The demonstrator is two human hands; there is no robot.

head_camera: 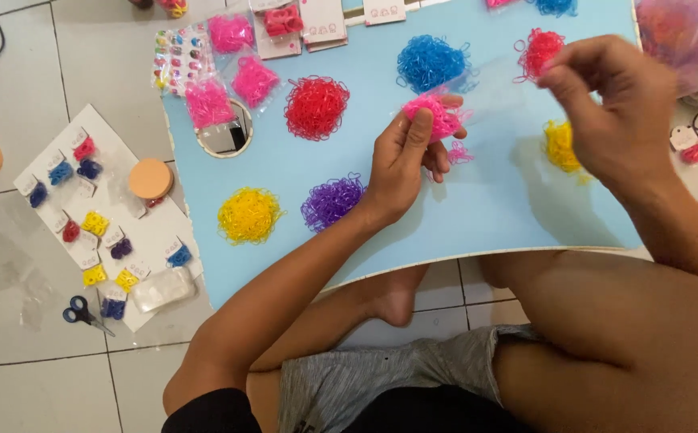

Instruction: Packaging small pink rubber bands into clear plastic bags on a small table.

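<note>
1. Left hand [401,160] pinching pink rubber bands [439,116] in a closed grip.
2. Right hand [605,104] just beside, fingers curled, seemingly on a clear bag [485,84].
3. Bagged pink packets [232,68] done; colour piles [317,107] left on the surface [477,208].

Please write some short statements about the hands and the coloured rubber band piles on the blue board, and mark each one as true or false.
1. The left hand holds a bunch of pink bands. True.
2. The red pile lies on the white sheet. False: it lies on the blue board.
3. The scissors lie on the floor tiles, left of the board. True.
4. The purple pile sits beside the yellow pile. True.
5. The right hand rests flat on the blue pile. False: it is raised near the board's right side, apart from that pile.
</note>
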